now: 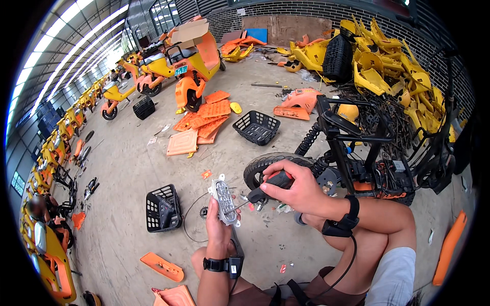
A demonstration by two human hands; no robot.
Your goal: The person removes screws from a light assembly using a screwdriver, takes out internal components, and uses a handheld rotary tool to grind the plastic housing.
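My left hand (218,233) is closed around a clear oval lamp unit (224,200) with white mounting tabs, held upright in front of me. In my right hand (301,188) is a screwdriver (279,178) with a red and black handle, gripped between thumb and fingers. Its thin shaft slants down to the left, and the tip is at the lamp's right edge; whether it touches cannot be made out. A dark piece (255,195) sits by my right fingertips. Behind my right hand stand the black tyre (265,166) and frame (352,137) of a stripped scooter.
Black plastic baskets (163,206) (256,127) stand on the concrete floor. Orange panels (204,120) lie stacked ahead, another panel (162,266) lies near my left arm. Yellow body parts (377,61) heap up far right. Orange and yellow scooters (196,71) line the left and back.
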